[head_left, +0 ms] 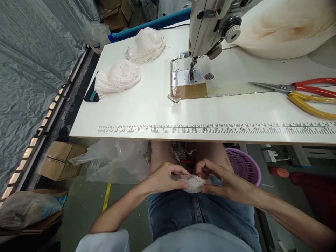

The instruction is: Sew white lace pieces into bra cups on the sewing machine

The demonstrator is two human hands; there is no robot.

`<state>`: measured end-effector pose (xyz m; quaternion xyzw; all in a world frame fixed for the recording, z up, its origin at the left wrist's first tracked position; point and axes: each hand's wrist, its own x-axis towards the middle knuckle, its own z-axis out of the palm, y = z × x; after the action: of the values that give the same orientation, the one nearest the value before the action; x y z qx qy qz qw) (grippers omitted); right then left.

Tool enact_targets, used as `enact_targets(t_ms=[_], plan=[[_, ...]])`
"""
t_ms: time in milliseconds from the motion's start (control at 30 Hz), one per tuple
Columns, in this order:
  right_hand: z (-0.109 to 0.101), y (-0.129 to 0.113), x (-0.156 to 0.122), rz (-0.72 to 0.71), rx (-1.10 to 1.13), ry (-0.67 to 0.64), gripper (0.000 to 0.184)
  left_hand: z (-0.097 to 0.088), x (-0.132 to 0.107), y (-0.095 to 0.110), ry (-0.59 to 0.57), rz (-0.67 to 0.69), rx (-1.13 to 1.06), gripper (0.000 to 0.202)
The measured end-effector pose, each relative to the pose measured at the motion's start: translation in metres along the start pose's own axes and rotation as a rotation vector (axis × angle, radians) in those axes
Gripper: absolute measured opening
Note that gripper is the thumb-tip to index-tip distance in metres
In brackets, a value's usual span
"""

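Both of my hands are down at my lap, below the table's front edge, holding one small white lace piece (193, 182) between them. My left hand (165, 177) pinches its left side with curled fingers. My right hand (220, 178) grips its right side, fingers closed over the top edge. Two stacks of the same white lace pieces lie on the white table (147, 112): one stack (117, 77) at the left, another (147, 44) further back. The sewing machine head (210, 24) stands over its needle plate (187, 77) at the table's middle.
Scissors with red handles (294, 87) and yellow-handled ones (312, 105) lie at the right. A printed ruler (215, 128) runs along the front edge. Cream fabric (283, 28) is heaped at the back right. Under the table are a purple basket (245, 168), plastic bags (115, 161) and cardboard boxes (61, 161).
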<state>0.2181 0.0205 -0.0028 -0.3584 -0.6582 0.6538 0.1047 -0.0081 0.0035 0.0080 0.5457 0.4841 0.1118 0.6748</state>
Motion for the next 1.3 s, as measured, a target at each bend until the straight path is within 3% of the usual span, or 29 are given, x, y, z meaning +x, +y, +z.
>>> enact_targets(t_ms=[400,533,633,700,833,967,1033,1067,1133,1200,1267,1300], plan=[[0.003,0.007,0.003,-0.045,0.022,-0.018,0.018,-0.001,-0.001,0.0,0.021,-0.053,-0.05,0.033],[0.003,0.007,0.007,-0.073,0.077,-0.012,0.023,-0.001,-0.002,0.0,0.037,-0.023,-0.086,0.045],[0.001,0.001,0.005,-0.104,0.094,0.011,0.025,-0.007,-0.004,0.008,0.063,-0.03,-0.1,0.051],[-0.003,-0.006,0.001,-0.141,0.099,0.054,0.024,-0.016,-0.008,0.02,0.097,-0.057,-0.065,0.039],[-0.01,-0.02,-0.003,-0.161,0.207,0.143,0.023,-0.056,-0.031,0.059,0.263,-0.019,0.038,0.023],[-0.02,-0.029,-0.001,-0.113,0.388,0.244,0.033,-0.125,-0.052,0.111,0.668,0.117,0.238,0.027],[-0.024,-0.031,0.0,-0.102,0.385,0.329,0.038,-0.163,-0.049,0.136,0.859,0.185,0.428,0.029],[-0.026,-0.032,-0.001,-0.107,0.366,0.364,0.038,-0.178,-0.044,0.146,0.902,0.175,0.551,0.03],[-0.03,-0.032,-0.004,-0.125,0.321,0.392,0.037,-0.191,-0.029,0.161,0.947,0.085,0.845,0.028],[-0.034,-0.031,-0.009,-0.135,0.29,0.379,0.035,-0.176,-0.012,0.164,1.038,0.028,1.13,0.027],[-0.04,-0.031,-0.014,-0.131,0.257,0.354,0.034,-0.136,-0.001,0.156,1.087,0.17,1.198,0.033],[-0.044,-0.031,-0.017,-0.131,0.235,0.342,0.033,-0.11,0.003,0.149,0.999,0.284,1.122,0.034]])
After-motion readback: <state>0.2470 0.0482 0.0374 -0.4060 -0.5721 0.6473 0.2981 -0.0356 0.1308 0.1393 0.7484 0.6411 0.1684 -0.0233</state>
